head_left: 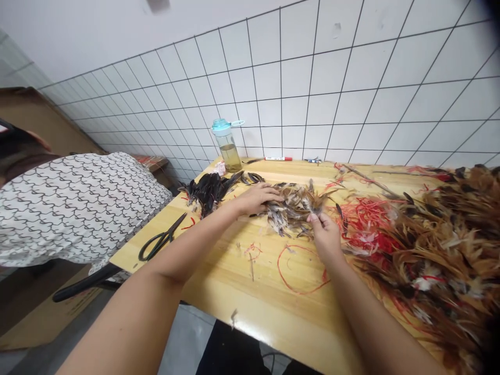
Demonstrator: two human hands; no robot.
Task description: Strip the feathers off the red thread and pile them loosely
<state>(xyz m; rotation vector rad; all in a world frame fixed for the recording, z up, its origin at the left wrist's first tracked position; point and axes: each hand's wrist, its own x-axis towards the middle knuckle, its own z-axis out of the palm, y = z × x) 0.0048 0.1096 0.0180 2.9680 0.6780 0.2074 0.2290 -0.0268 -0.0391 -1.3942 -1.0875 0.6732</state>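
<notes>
My left hand lies flat, fingers stretched out, on a small pile of brown and grey feathers in the middle of the wooden table. My right hand pinches one feather at the pile's near right edge. A heap of dark, nearly black feathers lies just left of my left hand. A large mound of brown, black and white feathers mixed with red strings covers the table's right side.
Black scissors lie at the table's left edge. A teal-capped water bottle stands by the tiled wall, with a red marker beside it. A loose red string curls near me. A person in a patterned top sits at left.
</notes>
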